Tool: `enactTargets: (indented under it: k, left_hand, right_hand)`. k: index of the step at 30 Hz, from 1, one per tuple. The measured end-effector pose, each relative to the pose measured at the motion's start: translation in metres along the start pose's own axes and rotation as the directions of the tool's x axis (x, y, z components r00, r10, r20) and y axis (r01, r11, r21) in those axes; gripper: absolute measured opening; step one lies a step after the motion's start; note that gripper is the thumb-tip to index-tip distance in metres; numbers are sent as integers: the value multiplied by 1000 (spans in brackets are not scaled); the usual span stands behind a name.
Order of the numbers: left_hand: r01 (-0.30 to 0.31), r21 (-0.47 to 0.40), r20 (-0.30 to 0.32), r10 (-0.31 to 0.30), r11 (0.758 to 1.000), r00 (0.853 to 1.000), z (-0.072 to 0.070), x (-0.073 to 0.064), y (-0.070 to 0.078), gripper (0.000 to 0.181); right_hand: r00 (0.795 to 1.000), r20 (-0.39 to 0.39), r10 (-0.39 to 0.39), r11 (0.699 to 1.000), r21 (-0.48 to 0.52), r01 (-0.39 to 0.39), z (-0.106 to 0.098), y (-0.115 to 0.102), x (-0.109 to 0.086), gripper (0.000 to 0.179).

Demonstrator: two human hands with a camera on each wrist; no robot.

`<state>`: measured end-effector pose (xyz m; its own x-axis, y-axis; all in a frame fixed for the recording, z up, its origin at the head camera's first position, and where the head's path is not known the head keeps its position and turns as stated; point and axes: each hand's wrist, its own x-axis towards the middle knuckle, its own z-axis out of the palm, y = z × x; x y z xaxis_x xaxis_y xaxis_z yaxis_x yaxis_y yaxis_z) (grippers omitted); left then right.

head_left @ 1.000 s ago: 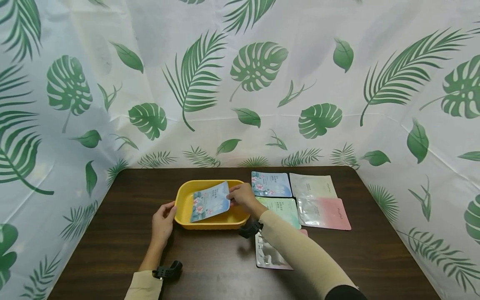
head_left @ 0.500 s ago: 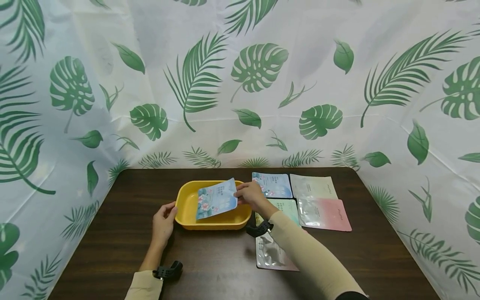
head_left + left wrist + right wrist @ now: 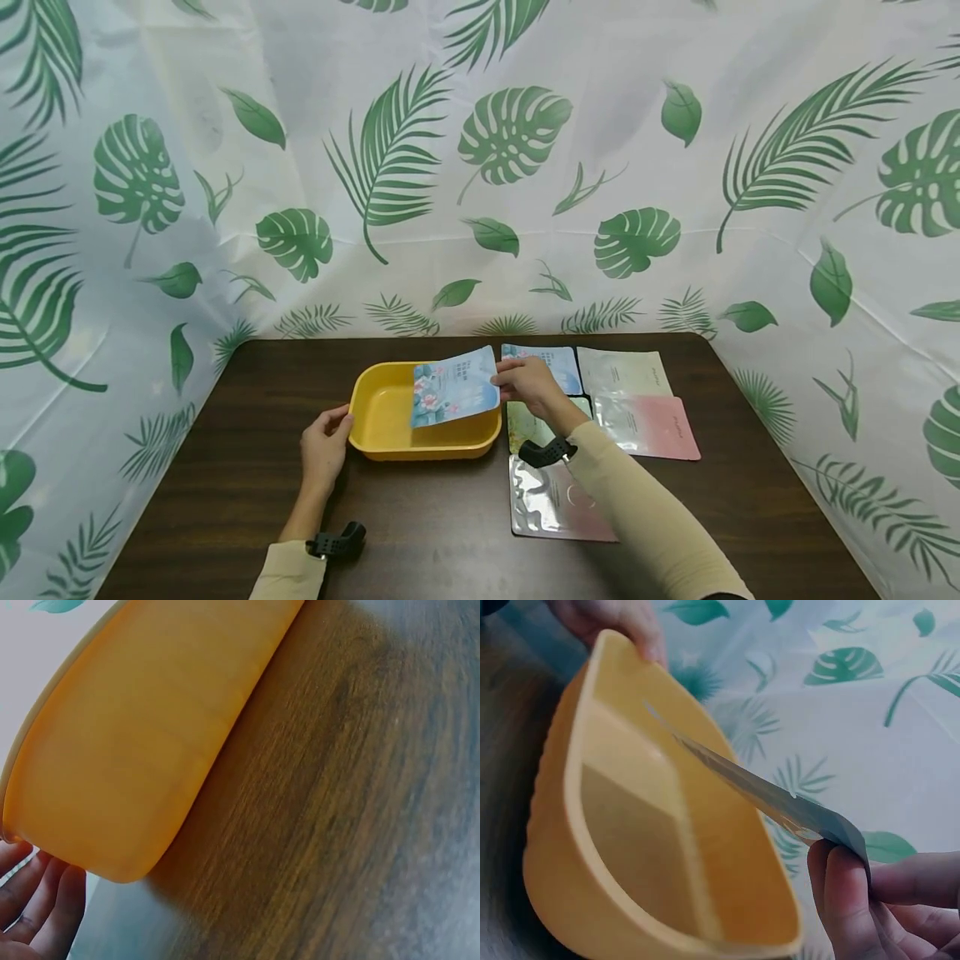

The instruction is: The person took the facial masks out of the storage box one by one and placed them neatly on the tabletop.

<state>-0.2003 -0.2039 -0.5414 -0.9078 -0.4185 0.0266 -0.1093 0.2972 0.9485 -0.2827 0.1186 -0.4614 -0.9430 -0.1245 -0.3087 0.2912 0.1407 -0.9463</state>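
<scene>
A blue, flower-printed face mask packet (image 3: 456, 387) hangs tilted over the right half of a yellow plastic basket (image 3: 425, 454). My right hand (image 3: 531, 385) pinches the packet's right edge between thumb and fingers. Seen edge-on in the right wrist view, the packet (image 3: 765, 796) slopes above the open basket (image 3: 577, 817), held at its near end by my right hand (image 3: 877, 907). At the basket's left end, my left hand (image 3: 324, 442) grips the rim. Its fingertips meet the end wall in the left wrist view, where the hand (image 3: 45, 900) is partly cut off.
Right of the basket lie several more flat packets: a blue one (image 3: 555, 364), a cream one (image 3: 624, 372), a pink one (image 3: 660, 427), a green one (image 3: 528, 427) and a silver-pink one (image 3: 555, 504). A leaf-print cloth (image 3: 420, 275) stands behind the dark wooden table (image 3: 420, 533).
My right hand has carried the blue packet up and to the right, from low inside the basket to above its right part. My left hand stays at the rim.
</scene>
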Motion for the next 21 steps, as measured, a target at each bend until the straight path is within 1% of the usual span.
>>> enactTargets:
  k: [3,7,12,17,21]
  left_hand:
    - [-1,19,-23,1,1000,1000,1,0,1,29]
    - [-3,23,-34,4,1000,999,1,1,1,27]
    - [-7,23,-36,8,1000,999,1,3,0,27]
    - [-9,39,-33,11,999,999,0,3,1,27]
    - [7,34,-24,-7,999,1000,-2,2,2,27]
  right_hand:
    - [1000,13,-16,1000,16,16,-11,-3,-4,37]
    - [999,25,-25,999,38,24,-27,-6,-10,41]
    - [999,43,-33,999,44,31,-47,-6,-17,41]
    - [999,39,-28,999,43,26,-66,-4,-24,43]
    - [999,38,-25,998,64,22,-81,-2,-31,40]
